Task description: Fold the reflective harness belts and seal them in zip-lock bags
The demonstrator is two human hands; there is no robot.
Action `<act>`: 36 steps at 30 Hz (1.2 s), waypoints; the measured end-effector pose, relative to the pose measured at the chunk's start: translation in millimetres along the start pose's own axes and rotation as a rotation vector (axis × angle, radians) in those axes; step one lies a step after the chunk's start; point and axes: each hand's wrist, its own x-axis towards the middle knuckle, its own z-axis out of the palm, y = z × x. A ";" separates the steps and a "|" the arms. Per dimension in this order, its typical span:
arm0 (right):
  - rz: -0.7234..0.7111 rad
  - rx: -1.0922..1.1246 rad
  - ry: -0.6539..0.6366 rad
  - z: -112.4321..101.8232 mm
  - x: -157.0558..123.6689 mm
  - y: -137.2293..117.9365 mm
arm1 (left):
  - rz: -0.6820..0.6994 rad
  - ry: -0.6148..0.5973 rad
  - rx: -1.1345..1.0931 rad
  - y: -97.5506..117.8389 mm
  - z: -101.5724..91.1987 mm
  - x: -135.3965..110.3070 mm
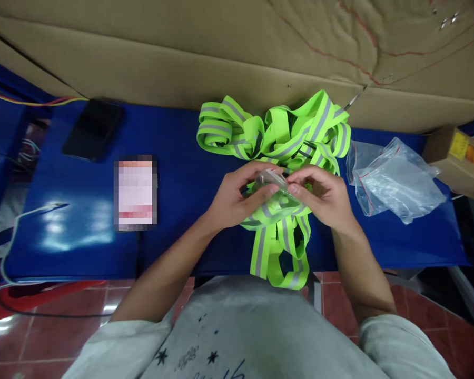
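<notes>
Between my hands is a clear zip bag (pixel 269 181) with its mouth at my fingertips; neon yellow-green shows through its plastic. My left hand (pixel 243 192) pinches the bag's left side, and my right hand (pixel 319 193) pinches its right side. Around and behind the hands lies a tangle of neon reflective straps (pixel 296 129) with grey stripes. Some strap loops (pixel 282 252) hang down over the table's front edge, below the bag. Whether the straps seen through the plastic lie inside the bag or beneath it, I cannot tell.
Several clear zip bags (pixel 398 181) lie to the right, by a small cardboard box (pixel 458 163). On the left of the blue table (pixel 82 205) are a black phone (pixel 92 129) and a device with a blurred screen (pixel 136 192). A white cable (pixel 18 226) runs there. Cardboard (pixel 161 68) walls the back.
</notes>
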 end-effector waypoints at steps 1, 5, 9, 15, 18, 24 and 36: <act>0.035 0.026 -0.035 -3.4 0.1 -0.2 | -0.017 -0.027 -0.009 0.9 0.7 -0.3; 0.073 0.085 -0.101 -12.1 3.0 -8.2 | -0.081 -0.120 -0.091 3.0 5.3 -2.4; 0.120 0.151 -0.271 -15.7 10.2 -15.2 | -0.087 -0.216 -0.142 4.2 5.3 -2.8; 0.084 0.130 -0.383 -20.2 13.7 -16.3 | -0.142 -0.402 -0.223 9.1 -5.4 1.4; -0.008 -0.103 -0.343 -19.9 9.8 -28.1 | -0.136 -0.393 -0.239 11.1 -5.2 2.0; -0.073 -0.255 -0.400 -22.3 10.2 -45.2 | -0.156 -0.396 -0.292 16.0 -2.2 2.2; -0.213 -0.516 0.076 -25.1 -14.4 -39.5 | -0.164 -0.429 -0.104 12.8 -11.8 -1.9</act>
